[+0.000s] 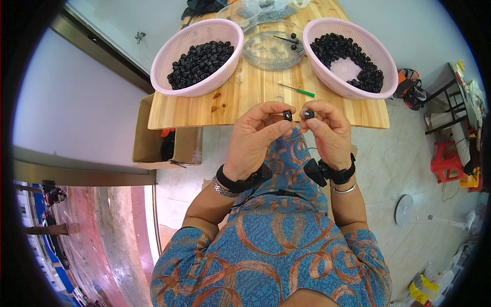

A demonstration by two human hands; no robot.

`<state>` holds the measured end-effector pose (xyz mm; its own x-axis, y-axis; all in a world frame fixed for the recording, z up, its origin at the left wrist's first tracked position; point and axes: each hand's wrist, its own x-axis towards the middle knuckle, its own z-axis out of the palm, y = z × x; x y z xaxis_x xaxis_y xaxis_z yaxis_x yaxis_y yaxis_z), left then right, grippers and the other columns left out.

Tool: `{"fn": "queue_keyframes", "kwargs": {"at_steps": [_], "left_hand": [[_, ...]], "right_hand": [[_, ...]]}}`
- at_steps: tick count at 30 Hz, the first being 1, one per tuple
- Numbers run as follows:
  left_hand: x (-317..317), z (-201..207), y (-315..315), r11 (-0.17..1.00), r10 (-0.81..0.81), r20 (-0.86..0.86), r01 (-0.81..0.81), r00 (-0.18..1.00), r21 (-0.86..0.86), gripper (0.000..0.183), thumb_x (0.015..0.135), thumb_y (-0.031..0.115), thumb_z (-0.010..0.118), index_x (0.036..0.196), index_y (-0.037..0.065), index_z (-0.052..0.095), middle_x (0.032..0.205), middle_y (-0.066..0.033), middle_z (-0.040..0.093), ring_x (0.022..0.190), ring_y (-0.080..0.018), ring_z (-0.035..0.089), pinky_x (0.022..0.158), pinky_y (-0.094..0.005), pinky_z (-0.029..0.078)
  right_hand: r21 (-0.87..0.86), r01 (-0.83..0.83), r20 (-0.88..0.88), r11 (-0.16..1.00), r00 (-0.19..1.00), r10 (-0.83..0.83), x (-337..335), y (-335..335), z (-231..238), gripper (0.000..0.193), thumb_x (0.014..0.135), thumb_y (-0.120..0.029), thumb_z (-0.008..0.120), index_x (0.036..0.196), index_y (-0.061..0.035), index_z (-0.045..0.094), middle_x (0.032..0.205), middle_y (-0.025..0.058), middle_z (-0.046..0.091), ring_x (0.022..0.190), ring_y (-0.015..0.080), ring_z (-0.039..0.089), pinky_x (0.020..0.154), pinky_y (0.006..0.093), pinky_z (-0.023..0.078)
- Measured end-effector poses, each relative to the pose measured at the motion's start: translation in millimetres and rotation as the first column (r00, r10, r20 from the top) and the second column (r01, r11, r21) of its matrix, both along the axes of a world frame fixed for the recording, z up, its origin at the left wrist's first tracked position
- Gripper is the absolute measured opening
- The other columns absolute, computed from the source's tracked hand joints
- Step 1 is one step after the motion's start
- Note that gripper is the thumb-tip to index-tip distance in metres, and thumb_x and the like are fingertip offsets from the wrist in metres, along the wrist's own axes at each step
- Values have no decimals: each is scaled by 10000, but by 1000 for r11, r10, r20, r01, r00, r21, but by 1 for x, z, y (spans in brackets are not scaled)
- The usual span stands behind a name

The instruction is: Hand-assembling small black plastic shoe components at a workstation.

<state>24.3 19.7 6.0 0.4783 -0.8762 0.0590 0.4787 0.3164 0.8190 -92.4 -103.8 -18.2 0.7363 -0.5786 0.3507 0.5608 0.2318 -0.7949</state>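
Between the thumb and fingers of my left hand [261, 130] is a small black square plastic part [287, 115] with an opening in its face. My right hand [329, 132] pinches a small black rounded part [308, 114] with a pale spot on it. The two parts are held close together but apart, above the table's near edge. Beyond them, a screwdriver [297, 89] with a green handle lies on the wooden table [220, 110]. Small black parts fill much of the left pink basket [162, 77]; the right pink basket [391, 77] holds more, with part of its bottom showing.
A round clear plastic tray [273, 64] with small pieces and tweezers stands between the baskets. Behind it are another clear container [238, 14] and a plastic bag. A cardboard box [188, 148] sits under the table's left side. A red stool [444, 162] stands at right.
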Motion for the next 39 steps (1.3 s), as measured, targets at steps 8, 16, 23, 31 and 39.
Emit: {"fn": "queue_keyframes", "kwargs": {"at_steps": [8, 16, 23, 31, 39], "left_hand": [[-1, 0, 0, 1000, -2, 15, 2, 1000, 14, 304, 800, -32, 620, 1094, -19, 546, 1003, -85, 610, 819, -111, 579, 714, -226, 480], [-1, -1, 3, 999, 29, 72, -31, 997, 25, 290, 825, -1, 604, 1107, -30, 544, 914, -81, 624, 778, -119, 587, 713, -231, 482], [4, -11, 8, 999, 28, 105, -24, 994, -41, 272, 864, 80, 580, 1108, -36, 542, 902, -96, 630, 769, -139, 615, 684, -244, 514], [6, -14, 6, 996, 20, 28, -18, 999, -85, 259, 901, 130, 536, 1098, -37, 544, 883, -84, 626, 712, -127, 597, 635, -228, 502], [9, -16, 7, 997, 25, 13, -24, 1000, -73, 304, 898, 192, 551, 1103, -31, 536, 888, -74, 613, 714, -116, 574, 619, -214, 464]], "right_hand": [[-10, 8, -55, 1000, 998, -8, -2, -3, 2, 264, 815, 21, 602, 1070, 35, 537, 914, 86, 614, 773, 123, 601, 687, 226, 492], [-376, 142, -147, 916, 966, -211, -3, 9, 16, 195, 819, 7, 599, 1005, 30, 549, 923, 69, 576, 780, 117, 577, 674, 216, 472], [-720, 238, -58, 652, 916, -398, -2, 17, 33, 188, 795, 8, 607, 974, 6, 548, 904, 112, 561, 755, 190, 591, 649, 258, 486], [-837, 302, 30, 457, 858, -513, 2, 26, 47, 210, 723, -9, 640, 897, -7, 521, 858, 130, 554, 742, 290, 563, 623, 342, 469], [-866, 284, 42, 412, 862, -504, 5, 26, 47, 183, 749, -37, 607, 888, -6, 492, 800, 129, 522, 726, 306, 540, 635, 370, 451]]}}
